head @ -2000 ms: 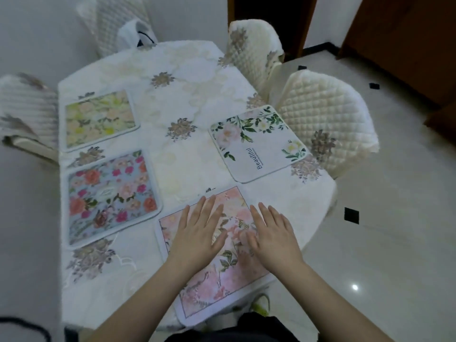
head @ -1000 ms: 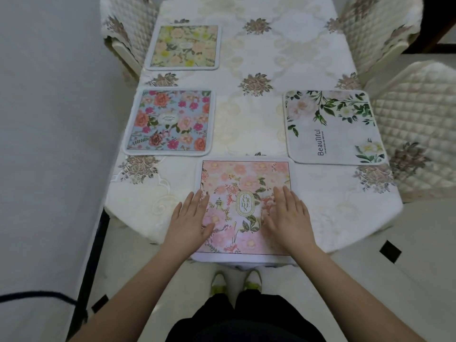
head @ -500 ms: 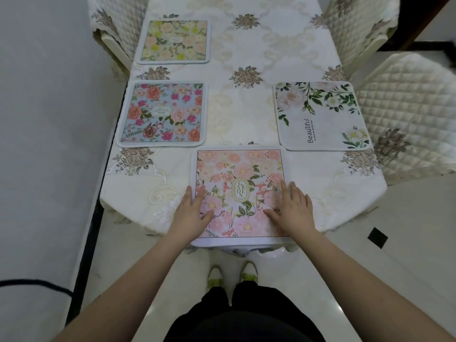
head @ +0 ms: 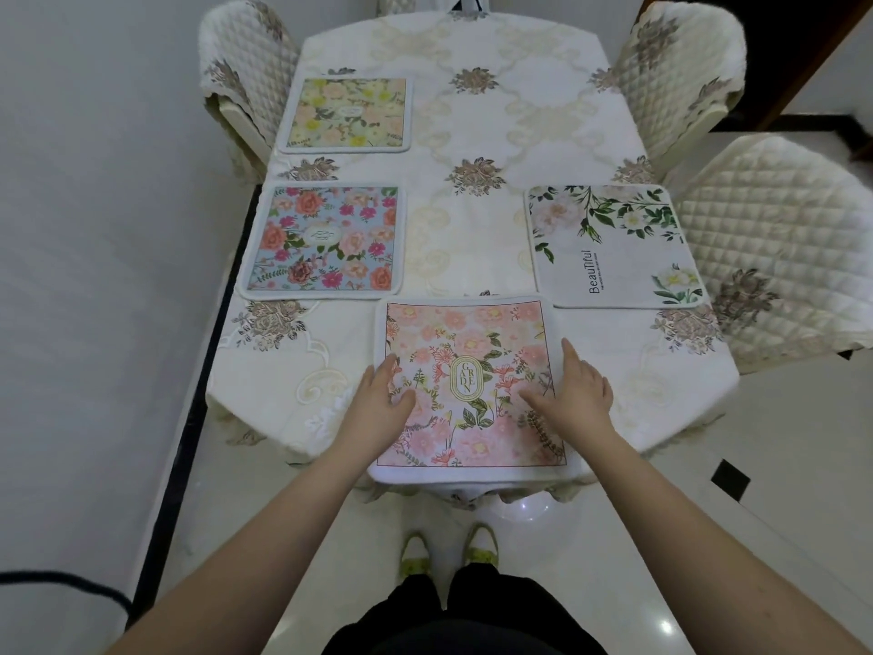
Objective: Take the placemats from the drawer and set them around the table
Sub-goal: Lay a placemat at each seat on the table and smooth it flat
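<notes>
Squarely at lower centre, the pink placemat [head: 472, 385] overhangs the table [head: 472, 134] edge; left hand [head: 378, 408] and right hand [head: 576, 399] rest flat, gripping nothing; white placemat [head: 614, 248] just upper right.

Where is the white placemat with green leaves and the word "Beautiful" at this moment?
In the head view, the white leaf-print placemat lies flat on the table's right side, beside a quilted cream chair, just beyond the right corner of the pink floral placemat.

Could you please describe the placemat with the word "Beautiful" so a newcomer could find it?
On the cream embroidered tablecloth, look along the right edge, beside the quilted chair. The white rectangular placemat with green leaves lies there; unlike the others, it is mostly plain rather than covered in flowers.
</notes>
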Motion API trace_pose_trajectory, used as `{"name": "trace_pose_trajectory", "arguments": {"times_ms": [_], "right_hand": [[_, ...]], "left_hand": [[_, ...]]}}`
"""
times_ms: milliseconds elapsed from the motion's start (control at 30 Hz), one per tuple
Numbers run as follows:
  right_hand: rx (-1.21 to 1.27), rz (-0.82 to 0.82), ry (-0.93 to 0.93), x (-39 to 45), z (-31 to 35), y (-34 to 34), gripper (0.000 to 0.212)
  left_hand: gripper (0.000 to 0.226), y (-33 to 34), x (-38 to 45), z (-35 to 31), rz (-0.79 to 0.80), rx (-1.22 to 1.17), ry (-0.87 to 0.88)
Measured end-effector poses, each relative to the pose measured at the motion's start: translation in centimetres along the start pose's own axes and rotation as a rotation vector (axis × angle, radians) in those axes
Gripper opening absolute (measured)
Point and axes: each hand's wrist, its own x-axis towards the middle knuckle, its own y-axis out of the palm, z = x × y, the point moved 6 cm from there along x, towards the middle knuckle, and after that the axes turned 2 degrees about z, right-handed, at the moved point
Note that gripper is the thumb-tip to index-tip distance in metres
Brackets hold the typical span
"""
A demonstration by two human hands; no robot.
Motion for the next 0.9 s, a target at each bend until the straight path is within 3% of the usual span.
{"name": "trace_pose_trajectory", "arguments": {"times_ms": [133, 267, 333, 433, 533, 667, 900], "right_hand": [[0.586, 0.102, 0.043, 0.4, -0.6, -2.0, 0.089], [0.696, 0.183, 0.117, 0.6, -1.4, -2.2, 0.069], [0.665, 0.269, 0.133, 0.2, -1.5, -1.4, 0.063], [0.542, 0.319, 0.106, -1.0, -1.1, -0.3, 0.074], [0.485, 0.245, 0.07, -1.7, -0.7, -0.2, 0.078], [0.492, 0.159, 0.039, -2.4, 0.0, -1.5, 0.072], [0.563, -0.062, 0.034, -6.6, 0.1, -7.3, 0.072]], "left_hand": [[0.054, -2.1, -0.5, -0.7, -0.157, -0.51, -0.069], [0.053, -2.3, -0.1, -0.9, -0.098, -0.698, -0.118], [0.051, -1.6, -0.2, -0.9, -0.024, -0.697, -0.134], [0.057, -0.8, -0.4, -0.6, 0.013, -0.485, -0.102], [0.073, -0.3, -0.8, -0.6, 0.038, -0.346, -0.049], [0.079, -1.8, -0.9, -1.1, 0.006, -0.252, 0.005], [0.079, -5.3, -0.4, -5.5, 0.052, -0.32, 0.164]]}}
